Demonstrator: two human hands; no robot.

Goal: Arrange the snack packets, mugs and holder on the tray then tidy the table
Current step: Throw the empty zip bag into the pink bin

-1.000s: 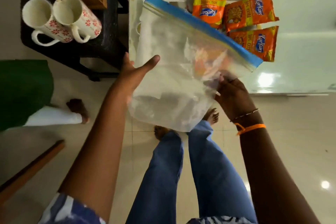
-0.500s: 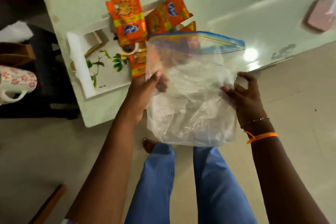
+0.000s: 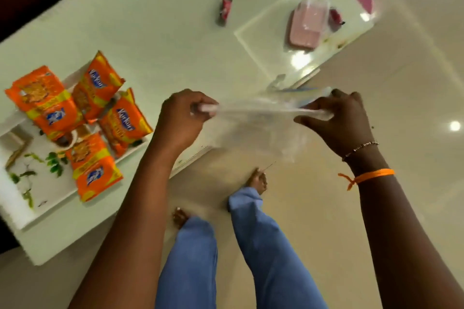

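- Half a second ago the clear zip bag [image 3: 258, 123] hung open and upright between the hands; now it is pulled out flat and taut, lying sideways between them above the near edge of the table [image 3: 155, 40].
- The left hand [image 3: 184, 118] has gone from a loose hold on the bag's side to a closed fist, fingers curled tight and pinching the bag's left end.
- The right hand [image 3: 336, 118], earlier spread against the plastic, now pinches the right end by the blue zip strip between thumb and curled fingers.
- The bag spans the gap from one pinch to the other, blurred in the middle.
- Four orange snack packets [image 3: 100, 118] lie overlapping on the white tray [image 3: 15, 213] at the table's left near corner, well apart from both hands.
- A pink container [image 3: 307, 25] sits near the table's far right edge.
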